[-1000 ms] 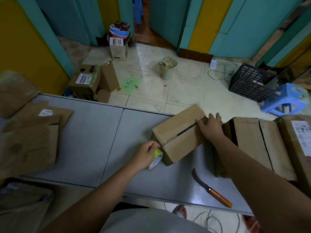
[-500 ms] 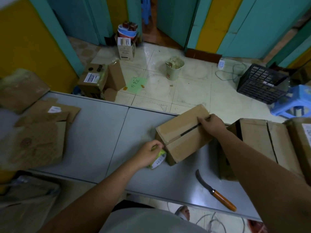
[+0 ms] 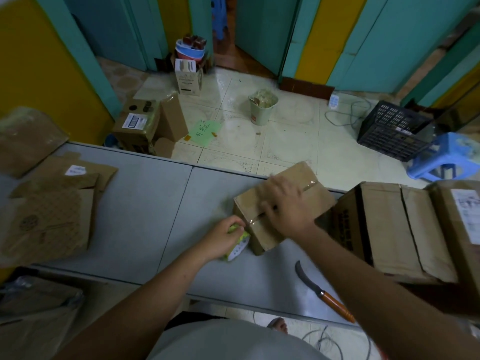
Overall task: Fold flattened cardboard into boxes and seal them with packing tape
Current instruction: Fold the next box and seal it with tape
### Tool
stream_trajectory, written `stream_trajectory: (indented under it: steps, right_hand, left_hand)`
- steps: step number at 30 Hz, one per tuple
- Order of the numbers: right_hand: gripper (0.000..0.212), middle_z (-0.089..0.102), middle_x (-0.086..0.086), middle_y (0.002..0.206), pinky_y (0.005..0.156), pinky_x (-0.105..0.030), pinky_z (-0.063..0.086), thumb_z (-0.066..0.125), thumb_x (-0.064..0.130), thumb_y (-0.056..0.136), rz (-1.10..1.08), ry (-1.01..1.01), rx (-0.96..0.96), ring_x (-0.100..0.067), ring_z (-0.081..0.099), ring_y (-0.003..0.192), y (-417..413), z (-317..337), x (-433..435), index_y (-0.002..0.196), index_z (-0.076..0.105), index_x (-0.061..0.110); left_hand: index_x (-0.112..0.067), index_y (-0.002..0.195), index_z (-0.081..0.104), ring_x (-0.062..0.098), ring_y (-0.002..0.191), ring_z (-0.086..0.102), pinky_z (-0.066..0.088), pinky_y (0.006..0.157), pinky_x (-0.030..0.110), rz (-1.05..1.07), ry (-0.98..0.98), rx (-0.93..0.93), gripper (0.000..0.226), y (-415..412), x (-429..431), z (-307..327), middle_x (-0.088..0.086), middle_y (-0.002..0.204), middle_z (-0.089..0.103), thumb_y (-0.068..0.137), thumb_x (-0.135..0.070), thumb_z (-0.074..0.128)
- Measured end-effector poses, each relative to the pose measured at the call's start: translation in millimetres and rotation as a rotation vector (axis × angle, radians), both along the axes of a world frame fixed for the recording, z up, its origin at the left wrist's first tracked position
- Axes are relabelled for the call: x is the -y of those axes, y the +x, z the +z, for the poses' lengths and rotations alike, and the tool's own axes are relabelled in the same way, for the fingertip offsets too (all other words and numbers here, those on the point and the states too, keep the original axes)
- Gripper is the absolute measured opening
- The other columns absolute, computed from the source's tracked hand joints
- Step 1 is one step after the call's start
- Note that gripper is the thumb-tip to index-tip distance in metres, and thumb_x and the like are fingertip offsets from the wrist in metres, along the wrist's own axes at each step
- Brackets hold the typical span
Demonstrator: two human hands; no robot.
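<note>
A small folded cardboard box (image 3: 315, 201) sits on the grey table (image 3: 145, 216), with clear tape running along its top seam. My right hand (image 3: 283, 206) lies flat on the box top over the taped seam, its fingers blurred. My left hand (image 3: 223, 236) grips a roll of packing tape (image 3: 237, 248) with a green and white core, held against the box's near left corner. The tape strip runs from the roll up onto the seam.
Flattened cardboard sheets (image 3: 52, 211) lie at the table's left. A large closed carton (image 3: 389, 229) stands right of the small box. A knife with an orange handle (image 3: 324, 294) lies near the front edge. On the floor beyond are boxes, a bin (image 3: 262, 106), a black crate (image 3: 394, 129) and a blue stool (image 3: 446, 157).
My right hand has slid from the far right end of the seam toward the near left along the tape. My left hand stays at the corner with the roll.
</note>
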State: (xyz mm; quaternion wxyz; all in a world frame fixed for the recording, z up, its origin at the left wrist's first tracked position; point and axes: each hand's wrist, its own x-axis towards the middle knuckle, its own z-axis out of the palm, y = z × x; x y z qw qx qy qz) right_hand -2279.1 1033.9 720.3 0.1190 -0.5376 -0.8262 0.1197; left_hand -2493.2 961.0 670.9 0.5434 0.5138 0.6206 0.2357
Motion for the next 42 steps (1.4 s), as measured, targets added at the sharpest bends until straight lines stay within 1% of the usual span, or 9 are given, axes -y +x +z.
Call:
stream_trajectory:
  steps: [4, 7, 10, 15, 24, 29, 32, 38, 42]
  right_hand:
    - [0.073, 0.019, 0.006, 0.173, 0.128, -0.050, 0.011, 0.042, 0.066, 0.101, 0.027, -0.177, 0.035, -0.016, 0.008, 0.161, -23, -22, 46, 0.162, 0.033, 0.029]
    - [0.079, 0.004, 0.010, 0.175, 0.130, -0.044, 0.004, 0.038, 0.070, 0.101, 0.022, -0.176, 0.132, -0.011, -0.002, 0.161, -18, -29, 48, 0.167, 0.018, 0.031]
    - [0.079, 0.003, 0.010, 0.175, 0.130, -0.043, 0.002, 0.035, 0.071, 0.101, 0.031, -0.156, 0.156, -0.010, -0.003, 0.161, -16, -30, 47, 0.167, 0.016, 0.031]
    - [0.079, 0.006, 0.008, 0.175, 0.130, -0.045, 0.001, 0.034, 0.070, 0.101, 0.077, -0.158, 0.116, -0.012, -0.001, 0.161, -13, -33, 44, 0.167, 0.018, 0.031]
    - [0.077, 0.016, 0.009, 0.174, 0.130, -0.051, 0.004, 0.057, 0.064, 0.098, 0.243, -0.183, 0.016, -0.011, 0.003, 0.161, 16, -25, 14, 0.163, 0.034, 0.030]
    - [0.071, 0.034, 0.007, 0.168, 0.130, -0.041, 0.014, 0.061, 0.064, 0.095, -0.026, -0.164, -0.307, -0.013, 0.020, 0.159, 43, -20, 53, 0.156, 0.046, 0.031]
    - [0.057, 0.041, 0.017, 0.156, 0.125, -0.037, 0.028, 0.051, 0.059, 0.102, -0.291, -0.207, -0.472, -0.002, 0.029, 0.150, 68, -32, 102, 0.151, 0.050, 0.029]
    - [0.053, 0.051, -0.004, 0.148, 0.105, -0.030, 0.043, 0.065, 0.030, 0.101, -0.529, -0.334, -0.255, -0.023, 0.055, 0.131, 137, -62, 187, 0.151, 0.047, 0.024]
    - [0.060, 0.057, -0.007, 0.138, 0.101, -0.046, 0.051, 0.075, 0.038, 0.090, -0.587, -0.365, -0.043, -0.029, 0.057, 0.120, 159, -72, 213, 0.144, 0.055, 0.021]
  left_hand:
    - [-0.025, 0.092, 0.065, 0.019, 0.070, 0.064, 0.050, 0.067, 0.032, 0.040, -0.014, 0.005, 0.017, 5, -5, -2, 0.004, 0.079, 0.070, 0.103, -0.012, 0.060]
    - [-0.023, 0.090, 0.065, 0.010, 0.054, 0.060, 0.048, 0.058, 0.026, 0.019, -0.008, -0.031, 0.016, 3, -7, -2, -0.008, 0.065, 0.068, 0.103, -0.014, 0.060]
    - [-0.027, 0.091, 0.067, 0.005, 0.066, 0.067, 0.059, 0.070, 0.033, -0.025, 0.025, -0.081, 0.013, 1, -7, 2, -0.008, 0.085, 0.073, 0.099, -0.017, 0.065]
    - [-0.029, 0.094, 0.066, 0.015, 0.086, 0.071, 0.055, 0.080, 0.032, -0.023, 0.044, -0.157, 0.004, 3, -2, 6, -0.005, 0.092, 0.074, 0.098, -0.028, 0.067]
    - [-0.004, 0.112, 0.066, 0.016, 0.095, 0.062, 0.045, 0.072, 0.014, 0.103, 0.047, -0.023, 0.010, 36, 8, 17, 0.006, 0.104, 0.070, 0.104, -0.010, 0.064]
    - [-0.009, 0.111, 0.063, 0.027, 0.107, 0.067, 0.050, 0.091, 0.035, 0.155, 0.025, 0.011, 0.007, 57, 11, 15, 0.008, 0.110, 0.070, 0.105, -0.009, 0.061]
    - [-0.011, 0.111, 0.061, 0.031, 0.108, 0.066, 0.049, 0.085, 0.036, 0.154, 0.026, 0.000, 0.005, 58, 12, 9, 0.009, 0.110, 0.069, 0.106, -0.012, 0.061]
    - [-0.008, 0.120, 0.060, 0.036, 0.111, 0.068, 0.053, 0.097, 0.046, 0.134, -0.007, 0.029, 0.014, 65, 11, 7, 0.014, 0.124, 0.067, 0.109, -0.016, 0.056]
    - [-0.011, 0.121, 0.059, 0.037, 0.106, 0.071, 0.052, 0.088, 0.039, 0.142, -0.023, 0.048, 0.013, 68, 12, 8, 0.017, 0.124, 0.067, 0.111, -0.018, 0.054]
